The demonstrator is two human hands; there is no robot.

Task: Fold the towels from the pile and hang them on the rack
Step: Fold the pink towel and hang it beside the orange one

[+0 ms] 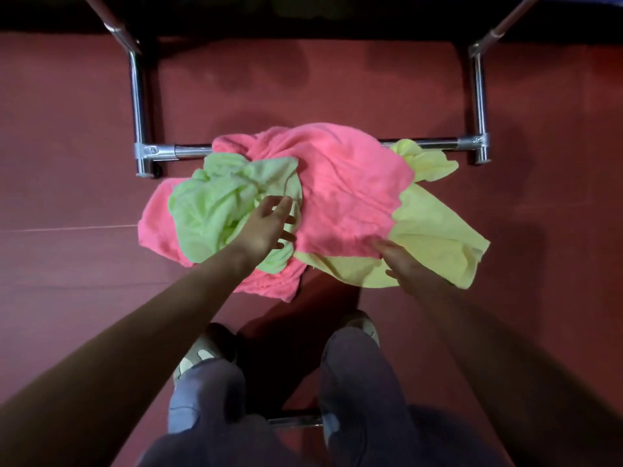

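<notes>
A pile of towels lies on the red floor against the lower bar of a chrome rack (188,150). A crumpled green towel (215,203) sits on the left of a big pink towel (350,197), and a yellow towel (435,230) spreads out on the right. My left hand (266,227) hovers over the green towel with fingers spread and straight. My right hand (404,264) lies on the yellow towel at the pink towel's near edge; its fingertips reach under that edge and are partly hidden.
The rack's two chrome side tubes (478,96) run back toward a dark wall. Another short chrome bar (296,422) shows between my legs. My shoes (199,358) stand just short of the pile. Red floor lies to both sides.
</notes>
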